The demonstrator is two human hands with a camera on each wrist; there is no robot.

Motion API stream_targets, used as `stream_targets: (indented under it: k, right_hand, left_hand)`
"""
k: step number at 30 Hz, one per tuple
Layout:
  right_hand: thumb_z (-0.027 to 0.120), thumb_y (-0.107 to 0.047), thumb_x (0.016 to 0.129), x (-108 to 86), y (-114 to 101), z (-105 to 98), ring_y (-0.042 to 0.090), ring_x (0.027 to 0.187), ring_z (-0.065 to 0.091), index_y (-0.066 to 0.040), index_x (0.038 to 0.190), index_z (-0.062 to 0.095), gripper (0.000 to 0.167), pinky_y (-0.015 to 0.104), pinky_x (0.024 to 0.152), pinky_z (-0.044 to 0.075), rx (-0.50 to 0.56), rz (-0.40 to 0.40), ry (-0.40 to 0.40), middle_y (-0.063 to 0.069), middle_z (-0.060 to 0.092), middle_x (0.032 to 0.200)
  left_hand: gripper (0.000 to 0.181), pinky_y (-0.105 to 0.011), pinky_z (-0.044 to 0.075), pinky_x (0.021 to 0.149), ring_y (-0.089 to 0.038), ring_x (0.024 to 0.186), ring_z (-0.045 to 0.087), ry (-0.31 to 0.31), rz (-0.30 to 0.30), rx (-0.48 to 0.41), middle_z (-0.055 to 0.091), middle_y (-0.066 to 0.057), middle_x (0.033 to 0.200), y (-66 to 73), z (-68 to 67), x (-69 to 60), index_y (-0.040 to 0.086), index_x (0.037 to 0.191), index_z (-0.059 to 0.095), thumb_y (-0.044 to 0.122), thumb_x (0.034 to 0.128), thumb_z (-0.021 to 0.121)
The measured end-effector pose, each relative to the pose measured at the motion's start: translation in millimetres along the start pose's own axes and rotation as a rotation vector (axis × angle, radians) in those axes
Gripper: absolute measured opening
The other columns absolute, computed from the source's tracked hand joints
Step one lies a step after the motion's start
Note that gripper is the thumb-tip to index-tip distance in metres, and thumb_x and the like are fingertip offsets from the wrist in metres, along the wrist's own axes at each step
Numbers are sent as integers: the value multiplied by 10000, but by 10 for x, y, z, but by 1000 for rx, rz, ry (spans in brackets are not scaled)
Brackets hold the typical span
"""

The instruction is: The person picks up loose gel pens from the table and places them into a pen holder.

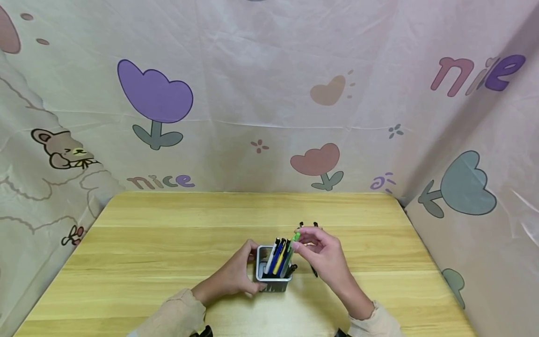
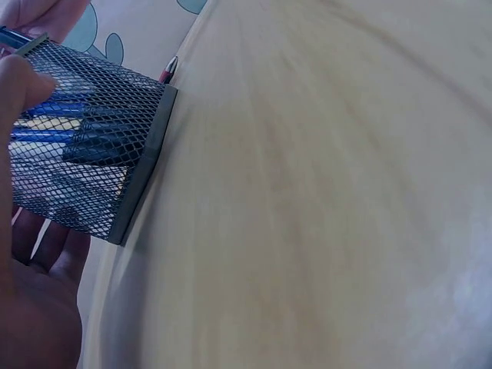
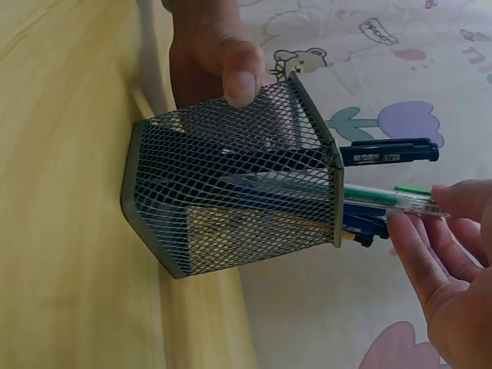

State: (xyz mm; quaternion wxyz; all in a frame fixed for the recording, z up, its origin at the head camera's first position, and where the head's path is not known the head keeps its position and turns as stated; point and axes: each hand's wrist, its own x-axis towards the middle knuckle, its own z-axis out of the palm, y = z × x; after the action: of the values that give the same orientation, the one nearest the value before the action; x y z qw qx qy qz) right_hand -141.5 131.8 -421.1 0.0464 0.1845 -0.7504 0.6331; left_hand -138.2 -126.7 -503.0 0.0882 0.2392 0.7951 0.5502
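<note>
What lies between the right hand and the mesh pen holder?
The right wrist view shows a green pen there, its upper end pinched by the right hand, its lower part inside the holder.

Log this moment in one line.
left grip: holds mesh holder | right grip: pinches green pen, tip inside holder | other pens: in holder | loose pens: on table, partly hidden

We see a wrinkled beige left sleeve (image 1: 170, 316) and a matching right sleeve (image 1: 375, 324), their slightly ruffled cuffs (image 1: 194, 303) ending at the wrists, between the worktop's (image 1: 126, 262) left and right edges. The hands (image 1: 240, 271) are bare, and near each sleeve we notice small black pieces (image 1: 205, 332), too cropped to identify.
</note>
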Motion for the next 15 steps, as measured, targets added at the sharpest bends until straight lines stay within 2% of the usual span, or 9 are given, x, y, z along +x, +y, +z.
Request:
stream_targets:
  k: [10,15]
  right_hand:
    - [784,-82,889,-77,63,23,132,815,748,9,1072,737,209,281,774,657,-36,60,-22,189,736,984]
    - [798,-108,884,-96,95,38,112,819,745,-23,1056,753,197,257,757,653,-75,62,-36,153,743,977]
  left_hand:
    - [756,-278,528,1076,-157,1133,577,3,0,7,595,-37,1261,-6,5,1,129,1259,445,122,662,909]
    - [749,-274,531,1065,-133,1127,573,8,10,12,597,-27,1265,-2,4,1,127,1257,447,120,665,906]
